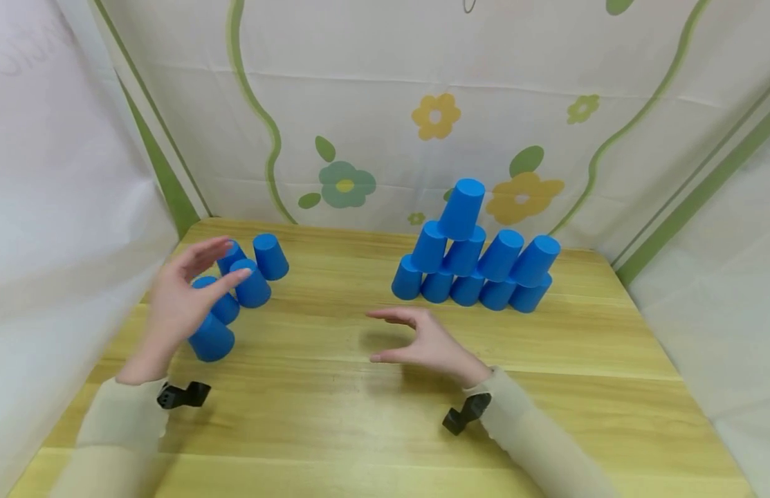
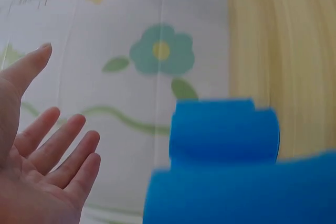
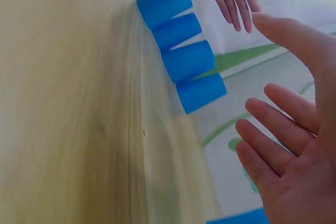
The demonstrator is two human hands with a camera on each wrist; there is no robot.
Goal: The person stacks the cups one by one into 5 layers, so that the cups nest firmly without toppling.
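Observation:
My left hand (image 1: 179, 294) hovers over several blue cups at the left of the table, thumb and fingers spread apart with nothing between them. One upside-down blue cup (image 1: 252, 285) shows just beyond the thumb, and another cup (image 1: 212, 339) stands below the palm. Parts of the cups behind this hand are hidden. In the left wrist view, a blurred blue cup (image 2: 226, 132) is beside the spread fingers. My right hand (image 1: 431, 342) is held over the middle of the table, its palm facing left, fingers extended and holding nothing. Behind it rises a stack of upside-down blue cups (image 1: 466, 288).
The stack has a lower row, a second row and a single top cup (image 1: 461, 209) resting over the left end of the second row. A wooden table (image 1: 335, 429) lies beneath everything. A printed white curtain (image 1: 385, 69) hangs behind and along both sides.

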